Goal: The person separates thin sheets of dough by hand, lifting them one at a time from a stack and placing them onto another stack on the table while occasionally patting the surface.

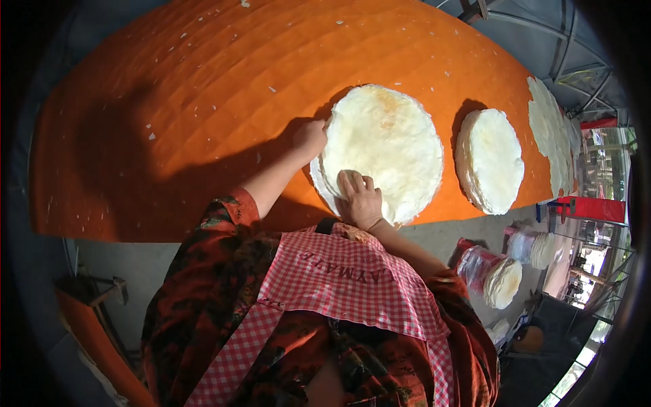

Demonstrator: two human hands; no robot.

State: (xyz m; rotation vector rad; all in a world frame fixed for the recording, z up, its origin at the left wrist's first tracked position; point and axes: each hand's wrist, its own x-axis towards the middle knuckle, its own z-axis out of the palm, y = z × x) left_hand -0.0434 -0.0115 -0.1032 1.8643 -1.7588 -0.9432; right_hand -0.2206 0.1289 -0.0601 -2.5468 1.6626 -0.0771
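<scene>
A large stack of round, pale flatbreads (386, 149) lies on the orange cloth, with light brown patches on its top sheet. At the stack's left edge, my left hand (310, 139) is closed on the rim, its fingertips partly hidden. My right hand (361, 200) rests on the near edge of the same stack, its fingers slightly bent and a little apart on the top sheet. Layers at the lower left edge stick out a bit from under the top.
A second, smaller flatbread stack (491, 161) sits to the right on the orange cloth (224, 88). Thin pale sheets (550, 136) overlap at the cloth's right end. Below the table's edge are wrapped stacks (502, 281) on the floor. White crumbs dot the cloth.
</scene>
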